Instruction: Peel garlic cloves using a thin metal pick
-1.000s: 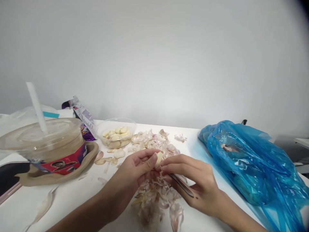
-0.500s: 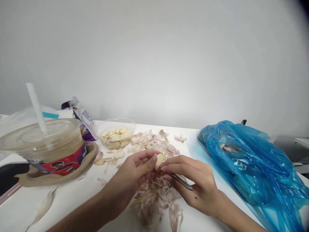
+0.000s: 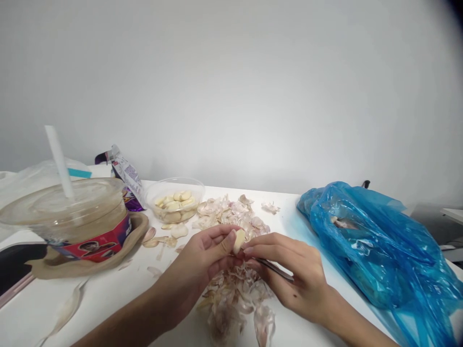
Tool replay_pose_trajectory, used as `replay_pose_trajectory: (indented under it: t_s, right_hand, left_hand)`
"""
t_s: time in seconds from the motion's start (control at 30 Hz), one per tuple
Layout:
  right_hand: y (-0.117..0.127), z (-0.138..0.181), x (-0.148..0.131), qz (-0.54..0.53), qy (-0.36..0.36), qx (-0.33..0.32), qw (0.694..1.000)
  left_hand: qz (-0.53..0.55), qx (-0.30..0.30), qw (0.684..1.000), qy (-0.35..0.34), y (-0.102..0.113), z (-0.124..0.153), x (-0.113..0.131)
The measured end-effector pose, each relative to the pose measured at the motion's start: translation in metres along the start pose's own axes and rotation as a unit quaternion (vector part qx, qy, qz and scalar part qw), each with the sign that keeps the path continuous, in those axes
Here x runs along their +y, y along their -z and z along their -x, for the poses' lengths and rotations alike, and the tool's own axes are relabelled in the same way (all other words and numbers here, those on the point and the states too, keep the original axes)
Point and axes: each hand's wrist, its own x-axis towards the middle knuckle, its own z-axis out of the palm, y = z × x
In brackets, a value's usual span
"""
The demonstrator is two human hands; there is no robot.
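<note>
Between thumb and fingers, my left hand (image 3: 213, 255) pinches a pale garlic clove (image 3: 239, 240) over the middle of the table. My right hand (image 3: 294, 270) is closed around a thin metal tool (image 3: 277, 270), perhaps a small knife; its tip is hidden by the fingers. The right fingertips touch the clove's lower right side. Beneath and behind both hands spreads a heap of papery garlic skins (image 3: 246, 289). A clear plastic bowl (image 3: 198, 185) with several peeled cloves (image 3: 177, 202) stands behind my left hand, and a few loose cloves (image 3: 179, 231) lie before it.
At the left, a large drink cup (image 3: 97, 236) with a white straw (image 3: 60, 161) stands in a brown holder, a phone (image 3: 18, 270) beside it. A purple snack wrapper (image 3: 128, 178) is behind. A blue plastic bag (image 3: 361, 246) fills the right side, near the wall.
The metal tool's handle has tilted slightly in my right hand. Both hands stay at the clove; the whole view has shifted a little.
</note>
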Motion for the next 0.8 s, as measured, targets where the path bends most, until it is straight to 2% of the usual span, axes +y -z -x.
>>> replay_pose_trajectory:
  t_s: [0.57, 0.8]
  right_hand:
    - [0.0002, 0.0001, -0.0014, 0.018, 0.011, -0.001, 1.0]
    - [-0.0008, 0.0026, -0.0007, 0.016, 0.012, -0.003, 1.0]
  left_hand:
    - [0.013, -0.027, 1.0, -0.011, -0.0003, -0.0011, 0.0007]
    - [0.014, -0.028, 0.999, 0.011, 0.0006, 0.0009, 0.0005]
